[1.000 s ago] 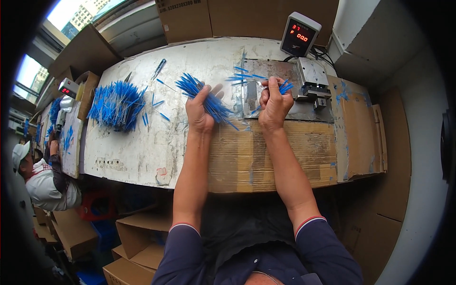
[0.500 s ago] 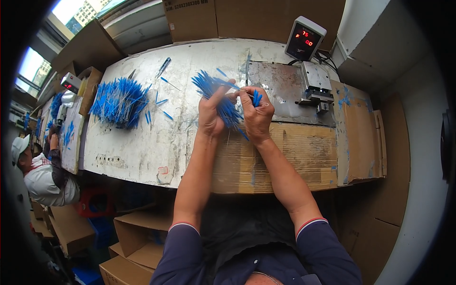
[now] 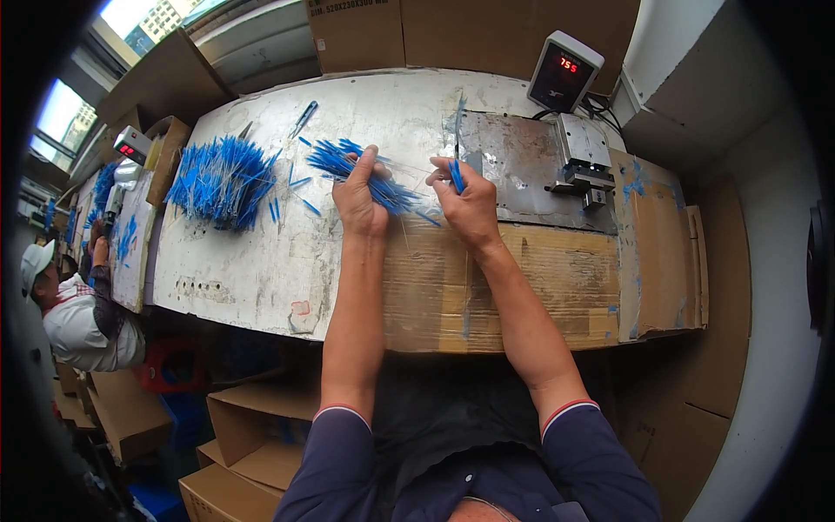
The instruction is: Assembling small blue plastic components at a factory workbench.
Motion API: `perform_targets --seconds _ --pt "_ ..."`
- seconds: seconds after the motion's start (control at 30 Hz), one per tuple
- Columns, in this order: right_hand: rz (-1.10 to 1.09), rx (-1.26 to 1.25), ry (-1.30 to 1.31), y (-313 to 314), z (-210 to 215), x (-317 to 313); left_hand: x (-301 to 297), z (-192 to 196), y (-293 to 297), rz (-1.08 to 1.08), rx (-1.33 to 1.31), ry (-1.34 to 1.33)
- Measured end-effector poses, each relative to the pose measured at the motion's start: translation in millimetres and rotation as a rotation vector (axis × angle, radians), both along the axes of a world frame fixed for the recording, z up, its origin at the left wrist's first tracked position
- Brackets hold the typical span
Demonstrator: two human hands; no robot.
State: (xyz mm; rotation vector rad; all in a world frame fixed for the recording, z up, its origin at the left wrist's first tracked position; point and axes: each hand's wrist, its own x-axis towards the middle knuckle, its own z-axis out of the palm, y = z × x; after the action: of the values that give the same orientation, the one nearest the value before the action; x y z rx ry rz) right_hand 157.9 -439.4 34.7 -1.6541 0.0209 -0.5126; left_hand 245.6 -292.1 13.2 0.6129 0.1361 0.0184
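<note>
My left hand (image 3: pixel 360 209) is closed round a loose bundle of thin wires with blue plastic ends (image 3: pixel 393 197), which fan out on both sides of the thumb. Just to its right, my right hand (image 3: pixel 472 210) keeps a few blue-ended wires (image 3: pixel 457 177) in its curled fingers. Its thumb and forefinger are raised towards the bundle, and fine pale strands show in the gap between the hands. On the left part of the table lies a large pile of the same blue-ended wires (image 3: pixel 220 184). Several loose blue pieces (image 3: pixel 300 183) are scattered beside that pile.
A metal plate (image 3: pixel 513 161) with a block-shaped metal fixture (image 3: pixel 584 152) lies at the right, a red-digit display (image 3: pixel 565 70) behind it. Taped cardboard (image 3: pixel 539 278) covers the near edge. A slim blue cutter (image 3: pixel 303 118) lies at the back. Another person (image 3: pixel 91 326) works far left.
My hands have moved apart: the left has shifted left with its bundle, which now lies flatter. The right has drawn back slightly from it. The display's digits have changed.
</note>
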Motion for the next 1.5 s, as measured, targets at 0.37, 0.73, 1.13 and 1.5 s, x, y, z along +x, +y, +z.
perform_targets --seconds 0.37,0.73,1.13,1.5 --pt "0.231 0.016 0.186 -16.9 -3.3 3.4 -19.6 15.3 -21.3 -0.016 0.354 -0.162" --pt "0.134 0.215 0.432 -29.8 9.3 6.8 -11.2 12.6 -3.3 0.007 0.322 -0.14" --pt "0.334 0.388 0.315 -20.0 3.6 3.5 -31.1 24.3 -13.9 -0.501 0.568 -0.229" --pt "0.283 0.482 0.316 -21.1 -3.6 4.7 -35.6 32.0 -16.3 -0.562 0.604 -0.243"
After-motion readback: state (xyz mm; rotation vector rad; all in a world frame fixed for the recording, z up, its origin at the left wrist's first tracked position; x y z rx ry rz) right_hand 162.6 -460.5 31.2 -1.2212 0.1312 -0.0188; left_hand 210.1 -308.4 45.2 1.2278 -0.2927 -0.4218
